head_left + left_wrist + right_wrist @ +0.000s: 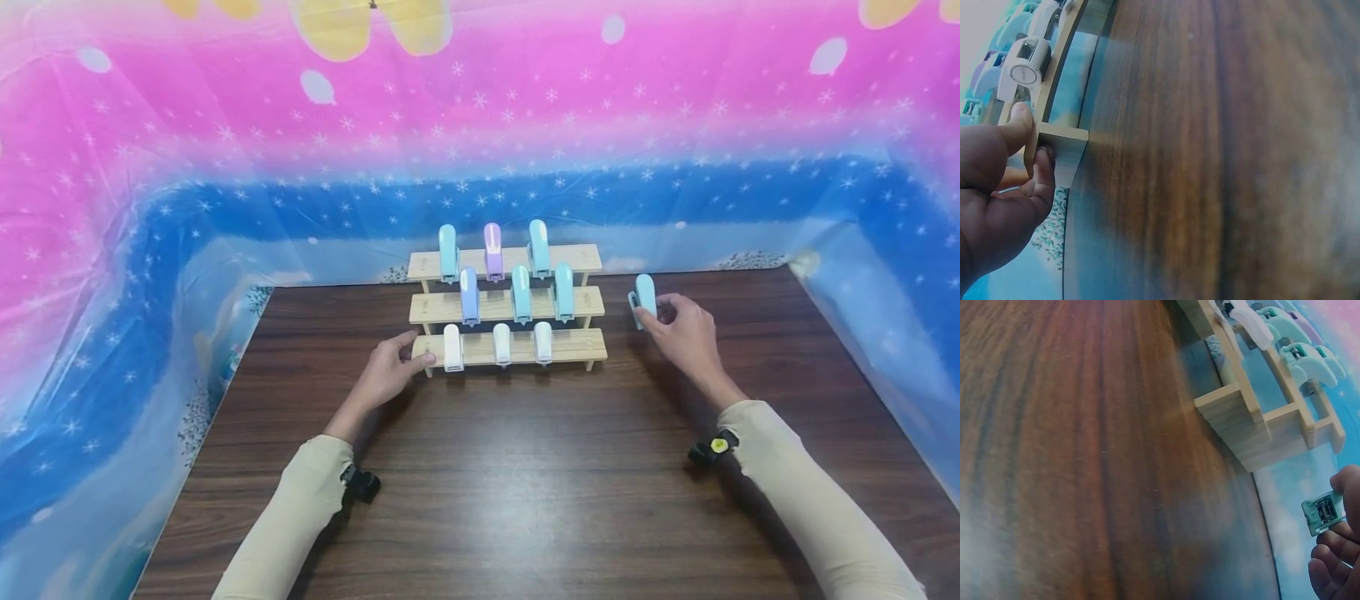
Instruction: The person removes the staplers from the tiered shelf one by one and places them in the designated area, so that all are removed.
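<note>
Cream sleeves (296, 504) come closest to us, reaching up from the lower left and lower right of the head view, with black wrist cameras (363, 487) at the cuffs, over a dark wood-grain table (495, 475). At right of centre, we see our right hand (684, 337) pinching a teal stapler (645, 297) between thumb and fingers, a narrow grip. That stapler is just right of the wooden rack (588, 302) and apart from it; in the right wrist view its end shows at the right edge of the frame.

Left of centre, our left hand (386, 368) grips the left end of the rack's lowest shelf, thumb on top. Nine other staplers stand on the three tiers: teal, purple and teal on top; blue-violet and two teal in the middle; three whitish ones below.

We judge the step in hand to be handling one stapler beside a steadied rack; whether it is coming or going we cannot tell. The next move seems to call for a firm left hold and clearance from the neighbouring staplers.
</note>
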### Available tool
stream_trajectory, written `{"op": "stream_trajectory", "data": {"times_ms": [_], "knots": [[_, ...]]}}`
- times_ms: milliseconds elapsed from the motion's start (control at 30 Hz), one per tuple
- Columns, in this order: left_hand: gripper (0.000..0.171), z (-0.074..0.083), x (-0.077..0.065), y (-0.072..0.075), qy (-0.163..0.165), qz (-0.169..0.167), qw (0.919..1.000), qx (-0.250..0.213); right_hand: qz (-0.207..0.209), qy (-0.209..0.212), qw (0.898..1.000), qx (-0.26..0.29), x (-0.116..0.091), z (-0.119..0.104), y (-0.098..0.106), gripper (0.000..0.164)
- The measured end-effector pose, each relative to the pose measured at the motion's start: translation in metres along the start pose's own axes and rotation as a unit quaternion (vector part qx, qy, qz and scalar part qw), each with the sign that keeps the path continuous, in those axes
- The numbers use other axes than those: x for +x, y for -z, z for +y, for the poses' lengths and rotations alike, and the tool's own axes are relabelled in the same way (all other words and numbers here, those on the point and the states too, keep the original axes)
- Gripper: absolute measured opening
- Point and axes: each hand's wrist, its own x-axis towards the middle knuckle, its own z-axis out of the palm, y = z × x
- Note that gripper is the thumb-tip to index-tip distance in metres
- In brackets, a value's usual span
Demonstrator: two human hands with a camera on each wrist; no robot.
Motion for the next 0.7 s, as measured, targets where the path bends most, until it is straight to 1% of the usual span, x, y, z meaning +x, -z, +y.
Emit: {"op": "stream_trajectory", "data": {"times_ms": [400, 700], "knots": [[0.067, 0.000, 0.000, 0.000, -0.002, 0.001, 1.0000, 0.006, -0.011, -0.010, 1.000, -0.001, -0.005, 0.008, -0.016, 0.055], [0.070, -0.001, 0.001, 0.000, 0.013, -0.004, 0.9999, 0.004, -0.015, -0.010, 1.000, -0.003, -0.008, 0.016, -0.023, 0.054]]}}
